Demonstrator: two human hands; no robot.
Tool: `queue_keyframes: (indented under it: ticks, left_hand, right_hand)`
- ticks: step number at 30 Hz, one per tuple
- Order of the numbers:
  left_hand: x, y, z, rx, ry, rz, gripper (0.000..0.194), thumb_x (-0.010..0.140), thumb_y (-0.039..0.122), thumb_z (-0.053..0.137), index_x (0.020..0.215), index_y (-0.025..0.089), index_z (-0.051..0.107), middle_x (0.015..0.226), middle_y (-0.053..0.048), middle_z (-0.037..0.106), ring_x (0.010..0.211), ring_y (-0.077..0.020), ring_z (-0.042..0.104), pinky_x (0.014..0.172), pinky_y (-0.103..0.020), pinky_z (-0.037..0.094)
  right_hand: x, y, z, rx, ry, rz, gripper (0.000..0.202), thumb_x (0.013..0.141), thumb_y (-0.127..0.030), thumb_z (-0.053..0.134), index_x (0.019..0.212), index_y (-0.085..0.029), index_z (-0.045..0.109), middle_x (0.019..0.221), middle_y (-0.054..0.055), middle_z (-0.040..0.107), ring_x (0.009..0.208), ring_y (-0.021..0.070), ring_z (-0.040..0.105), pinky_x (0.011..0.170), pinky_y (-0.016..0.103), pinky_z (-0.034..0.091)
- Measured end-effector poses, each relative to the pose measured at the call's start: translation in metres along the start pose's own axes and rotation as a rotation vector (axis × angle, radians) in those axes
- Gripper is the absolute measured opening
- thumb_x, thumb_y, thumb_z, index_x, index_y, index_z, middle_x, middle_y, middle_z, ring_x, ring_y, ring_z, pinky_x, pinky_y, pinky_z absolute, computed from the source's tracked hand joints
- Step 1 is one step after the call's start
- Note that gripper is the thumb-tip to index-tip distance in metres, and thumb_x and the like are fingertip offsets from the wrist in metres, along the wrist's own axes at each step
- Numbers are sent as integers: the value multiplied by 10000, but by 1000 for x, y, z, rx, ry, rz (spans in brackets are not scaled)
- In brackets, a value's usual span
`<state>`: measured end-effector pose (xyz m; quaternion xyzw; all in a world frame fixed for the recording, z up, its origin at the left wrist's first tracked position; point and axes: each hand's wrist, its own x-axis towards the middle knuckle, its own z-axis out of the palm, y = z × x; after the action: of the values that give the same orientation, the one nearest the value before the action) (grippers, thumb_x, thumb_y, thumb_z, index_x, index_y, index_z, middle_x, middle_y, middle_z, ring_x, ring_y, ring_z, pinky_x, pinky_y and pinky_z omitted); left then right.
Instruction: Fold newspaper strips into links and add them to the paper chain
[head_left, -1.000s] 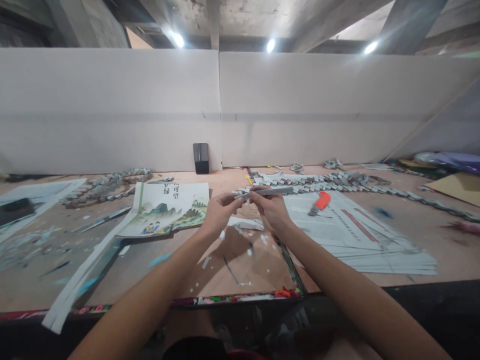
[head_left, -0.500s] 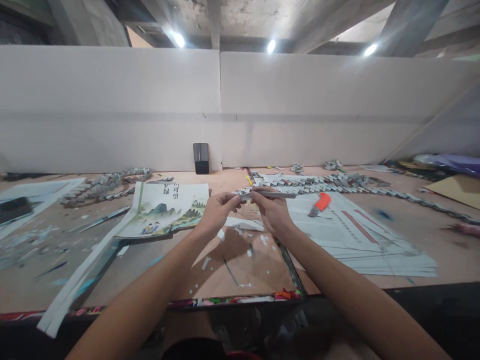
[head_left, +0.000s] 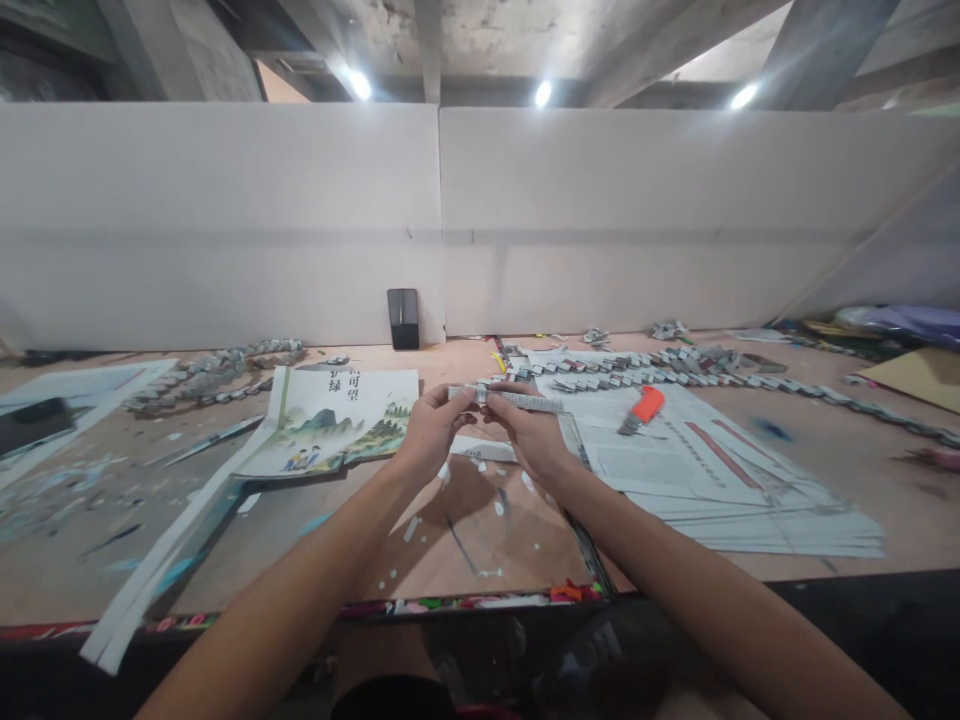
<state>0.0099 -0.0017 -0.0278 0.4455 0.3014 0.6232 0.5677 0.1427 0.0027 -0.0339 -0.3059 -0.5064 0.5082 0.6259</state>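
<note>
Both my hands meet above the middle of the table, pinching one narrow strip of printed paper. My left hand is closed on its left part, thumb on top. My right hand grips it just beside, and the strip's free end sticks out to the right past the fingers. Between the two thumbs the paper looks folded, though the fingers hide part of it. Behind my hands lies a folded paper chain. Below them a white paper piece rests on the table.
An orange utility knife lies on stacked printed sheets at right. To the left are an illustrated booklet, scissors, long white strips and another paper chain. A phone leans against the white partition.
The strip has turned so its printed flat face shows, and its free end reaches less far right. My hands have shifted slightly left, thumbs closer together.
</note>
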Motion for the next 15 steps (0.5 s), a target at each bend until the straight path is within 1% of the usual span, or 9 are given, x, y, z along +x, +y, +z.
queue_keyframes:
  ticks: [2, 4, 6, 7, 9, 12, 15]
  left_hand:
    - [-1, 5, 2, -90, 23, -13, 197, 676, 275, 748, 729, 139, 617, 749, -25, 660, 712, -124, 618, 677, -244, 466]
    - [-1, 10, 1, -121, 44, -22, 210, 656, 247, 757, 708, 144, 581, 778, -33, 680, 687, -117, 619, 660, -241, 472]
    - [-1, 14, -2, -105, 33, -44, 223, 649, 238, 762, 717, 140, 574, 803, -42, 690, 614, -97, 595, 600, -227, 461]
    - [0, 15, -3, -91, 13, -59, 224, 650, 241, 763, 733, 136, 583, 806, -47, 691, 579, -87, 577, 565, -221, 449]
    - [2, 17, -6, -78, -13, -82, 234, 652, 246, 767, 779, 128, 610, 801, -51, 691, 552, -80, 559, 522, -210, 430]
    - [3, 17, -6, -61, -2, -115, 265, 664, 258, 766, 855, 120, 644, 805, -59, 691, 555, -85, 562, 510, -211, 430]
    - [4, 20, -6, 16, -15, -124, 309, 691, 281, 750, 935, 114, 658, 844, -71, 694, 505, -71, 516, 488, -227, 418]
  right_hand:
    - [-4, -2, -1, -236, -60, -168, 220, 710, -255, 713, 919, -206, 667, 874, 36, 690, 794, 172, 657, 739, 323, 531]
    - [-9, -5, -1, -416, -139, -381, 206, 739, -196, 677, 944, -210, 663, 933, 48, 694, 880, 182, 653, 783, 320, 525]
    - [-14, -7, -1, -507, -220, -563, 183, 766, -154, 638, 938, -215, 653, 916, 40, 699, 863, 172, 657, 784, 309, 525]
    - [-15, -7, -1, -536, -252, -621, 176, 776, -142, 622, 933, -217, 649, 893, 34, 703, 828, 165, 663, 772, 304, 527]
    - [-17, -7, -3, -573, -287, -673, 188, 788, -126, 607, 945, -220, 648, 889, 30, 713, 797, 161, 673, 761, 300, 533]
    - [-17, -5, -4, -577, -323, -682, 272, 779, -102, 607, 1019, -223, 653, 944, 40, 728, 837, 170, 688, 775, 299, 538]
    - [-14, -5, -5, -594, -369, -704, 323, 802, -73, 556, 1059, -235, 665, 964, 41, 735, 864, 168, 694, 773, 290, 545]
